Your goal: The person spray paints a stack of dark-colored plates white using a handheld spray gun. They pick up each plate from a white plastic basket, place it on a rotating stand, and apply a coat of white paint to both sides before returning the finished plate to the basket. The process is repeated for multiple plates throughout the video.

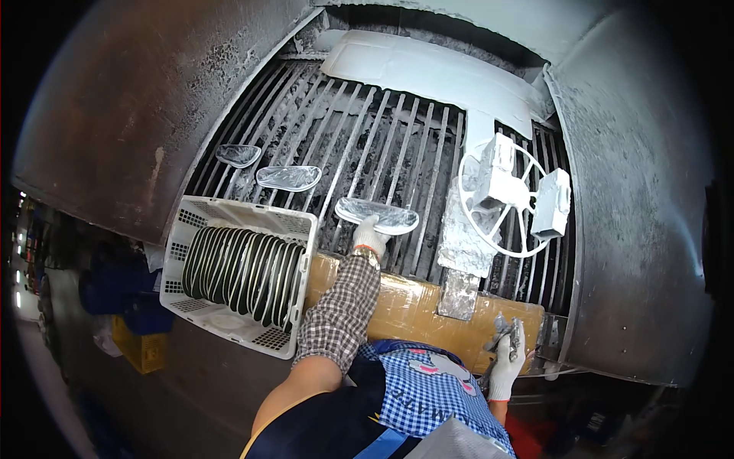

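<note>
My left hand, in a white glove, grips the near edge of a sole-shaped piece with a shiny, clear-looking covering. This piece is over the metal bars; whether it touches them is hard to tell. Two similar pieces, a middle one and a smaller-looking one, lie on the bars farther left. Low on the right, my gloved right hand is closed around a grey metal tool that looks like a spray gun. Part of the tool is hidden by the fingers.
A white plastic basket at left holds several dark, light-rimmed sole-shaped pieces standing in a row. At right stands a white-coated wheel with box-shaped blocks. Brown taped cardboard edges the metal grate; tall metal walls enclose both sides.
</note>
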A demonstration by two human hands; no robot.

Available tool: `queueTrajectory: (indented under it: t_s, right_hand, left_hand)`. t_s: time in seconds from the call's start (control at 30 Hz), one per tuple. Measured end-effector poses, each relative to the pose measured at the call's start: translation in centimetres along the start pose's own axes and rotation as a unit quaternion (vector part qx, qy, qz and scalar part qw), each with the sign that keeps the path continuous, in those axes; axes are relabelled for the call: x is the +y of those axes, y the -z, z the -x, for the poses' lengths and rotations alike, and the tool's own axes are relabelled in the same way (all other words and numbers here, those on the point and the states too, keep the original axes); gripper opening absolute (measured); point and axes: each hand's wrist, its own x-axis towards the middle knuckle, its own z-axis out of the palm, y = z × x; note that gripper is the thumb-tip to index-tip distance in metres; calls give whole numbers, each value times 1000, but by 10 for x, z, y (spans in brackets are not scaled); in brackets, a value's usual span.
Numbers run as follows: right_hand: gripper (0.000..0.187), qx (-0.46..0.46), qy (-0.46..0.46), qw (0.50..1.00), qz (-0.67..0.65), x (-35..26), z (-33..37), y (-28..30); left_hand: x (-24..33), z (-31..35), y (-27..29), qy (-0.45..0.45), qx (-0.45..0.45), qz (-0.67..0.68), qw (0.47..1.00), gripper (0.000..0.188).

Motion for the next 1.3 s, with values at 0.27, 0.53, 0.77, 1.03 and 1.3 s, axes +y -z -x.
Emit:
queueTrajectory:
  t_s: [0.27, 0.53, 0.77, 1.03, 1.3]
  right_hand:
    - [51, 20, 1, 999, 45, 6, -2, 3]
    - [47, 7, 7, 998, 58, -6, -8, -9]
    - [49, -42, 8, 999, 33, -11, -11, -13]
    - [55, -104, 8, 994, 26, -9, -23, -23]
    - [55, -137, 40, 989, 41, -8, -25, -30]
  left_hand:
    - [2, -18, -35, 9, 8, -20, 1000, 43]
    - [-2, -50, -43, 61, 29, -147, 987, 18]
    - [0, 97, -40, 48, -137, -271, 952, 30]
    - [68, 218, -11, -42, -143, -269, 952, 42]
    - [174, 260, 65, -295, 58, -297, 906, 35]
